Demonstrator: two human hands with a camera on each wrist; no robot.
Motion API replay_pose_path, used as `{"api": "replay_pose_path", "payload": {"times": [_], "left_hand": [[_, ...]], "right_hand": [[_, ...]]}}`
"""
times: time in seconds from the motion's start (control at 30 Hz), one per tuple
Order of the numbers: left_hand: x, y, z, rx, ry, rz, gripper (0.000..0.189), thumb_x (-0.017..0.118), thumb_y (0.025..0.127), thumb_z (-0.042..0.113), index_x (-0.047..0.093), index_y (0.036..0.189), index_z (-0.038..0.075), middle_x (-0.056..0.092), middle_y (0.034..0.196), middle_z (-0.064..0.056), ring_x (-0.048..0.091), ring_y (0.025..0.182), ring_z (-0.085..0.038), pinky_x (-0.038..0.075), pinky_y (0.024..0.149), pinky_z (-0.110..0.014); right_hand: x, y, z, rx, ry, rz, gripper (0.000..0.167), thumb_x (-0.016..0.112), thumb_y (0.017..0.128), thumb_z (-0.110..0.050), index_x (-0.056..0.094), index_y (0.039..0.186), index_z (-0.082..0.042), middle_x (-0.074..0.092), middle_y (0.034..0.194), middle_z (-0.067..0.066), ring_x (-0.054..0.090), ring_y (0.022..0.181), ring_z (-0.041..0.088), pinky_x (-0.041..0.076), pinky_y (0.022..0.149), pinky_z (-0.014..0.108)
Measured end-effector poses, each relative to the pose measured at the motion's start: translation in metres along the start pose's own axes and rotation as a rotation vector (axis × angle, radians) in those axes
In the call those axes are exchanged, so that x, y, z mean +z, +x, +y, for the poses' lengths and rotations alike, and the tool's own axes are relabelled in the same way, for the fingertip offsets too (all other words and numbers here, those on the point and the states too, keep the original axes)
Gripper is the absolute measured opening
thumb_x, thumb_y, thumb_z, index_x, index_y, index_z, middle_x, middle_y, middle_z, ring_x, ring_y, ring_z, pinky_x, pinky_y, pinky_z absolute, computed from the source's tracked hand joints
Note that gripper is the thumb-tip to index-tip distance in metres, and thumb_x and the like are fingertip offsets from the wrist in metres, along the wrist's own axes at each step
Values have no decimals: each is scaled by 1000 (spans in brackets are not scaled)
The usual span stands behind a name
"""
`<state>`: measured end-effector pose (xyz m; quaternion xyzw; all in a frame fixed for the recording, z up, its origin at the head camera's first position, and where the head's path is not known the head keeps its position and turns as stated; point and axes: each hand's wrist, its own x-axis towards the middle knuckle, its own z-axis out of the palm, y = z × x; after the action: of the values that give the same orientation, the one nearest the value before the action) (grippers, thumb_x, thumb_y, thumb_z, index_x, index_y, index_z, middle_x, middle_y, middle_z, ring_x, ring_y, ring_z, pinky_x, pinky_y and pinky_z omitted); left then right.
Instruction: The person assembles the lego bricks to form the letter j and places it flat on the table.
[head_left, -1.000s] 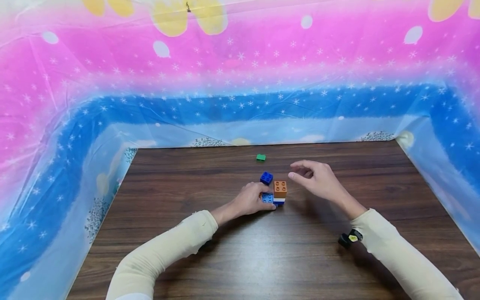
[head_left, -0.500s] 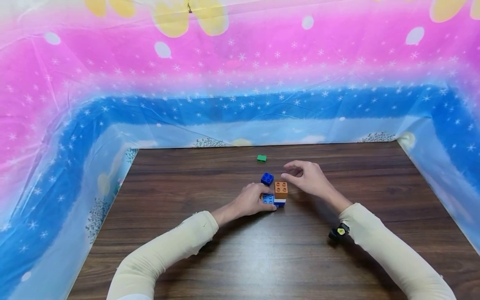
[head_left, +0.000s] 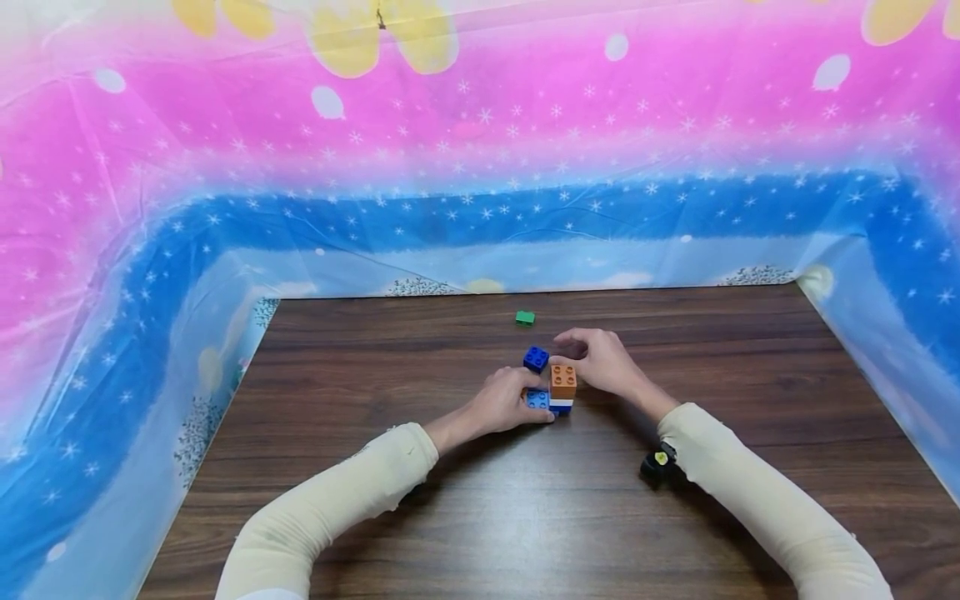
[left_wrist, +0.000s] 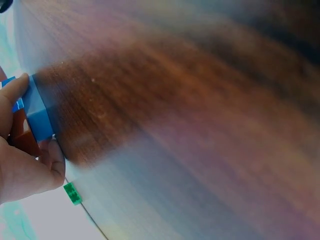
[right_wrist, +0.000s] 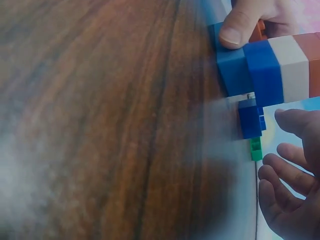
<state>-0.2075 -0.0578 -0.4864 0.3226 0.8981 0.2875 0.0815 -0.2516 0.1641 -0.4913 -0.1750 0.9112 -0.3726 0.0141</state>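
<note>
My left hand (head_left: 497,402) grips a toy brick build, thumb and fingers on its light blue base brick (right_wrist: 233,72). On the base's right end rises a stack: a blue brick (right_wrist: 265,72), a white brick (right_wrist: 290,69) and an orange brick (head_left: 563,379) on top. Another orange brick (left_wrist: 22,132) sits on the base by the left palm, partly hidden. Just behind the build lies a loose dark blue brick (head_left: 536,359). My right hand (head_left: 600,360) hovers right of that brick and behind the stack, fingers apart and holding nothing.
Farther back on the brown wooden table (head_left: 360,350) lies a small green brick (head_left: 525,318). Beyond the table's far edge hangs a pink and blue patterned cloth (head_left: 480,208), which also closes off both sides. A black camera (head_left: 657,468) is strapped at the right wrist.
My right hand has moved left, close to the loose dark blue brick and the orange-topped stack. My left hand keeps its grip on the build in the same place.
</note>
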Motion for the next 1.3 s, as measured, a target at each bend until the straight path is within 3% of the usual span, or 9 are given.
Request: {"api": "replay_pose_path", "payload": {"times": [0.3,0.67,1.0,1.3], "left_hand": [[2,0,-2,6,18,2,42,82,88,35,75,123,12,74,113,-2,66,98,-14,51,81,-28],[0,-2,0,16,27,1,41,82,88,36,76,121,12,74,110,-1,65,95,-13,49,80,-27],[-1,-2,0,29,31,2,41,82,89,35,75,122,12,74,110,-3,65,95,-13,48,80,-29],[-1,0,-1,33,35,4,38,82,88,35,77,118,12,74,108,-1,64,92,-12,48,75,-25]], "right_hand": [[9,5,1,-10,7,-49,36,75,95,-31,71,125,-11,74,107,5,68,92,19,57,79,40],[14,9,1,-91,20,-96,38,73,96,-35,71,127,-13,73,104,4,68,91,17,56,80,40],[15,13,0,-139,-24,-113,44,78,92,-36,70,127,-11,73,103,4,67,85,13,56,79,39],[14,15,-1,-104,-23,-114,43,78,91,-33,70,128,-11,73,103,6,67,89,19,56,80,41]]}}
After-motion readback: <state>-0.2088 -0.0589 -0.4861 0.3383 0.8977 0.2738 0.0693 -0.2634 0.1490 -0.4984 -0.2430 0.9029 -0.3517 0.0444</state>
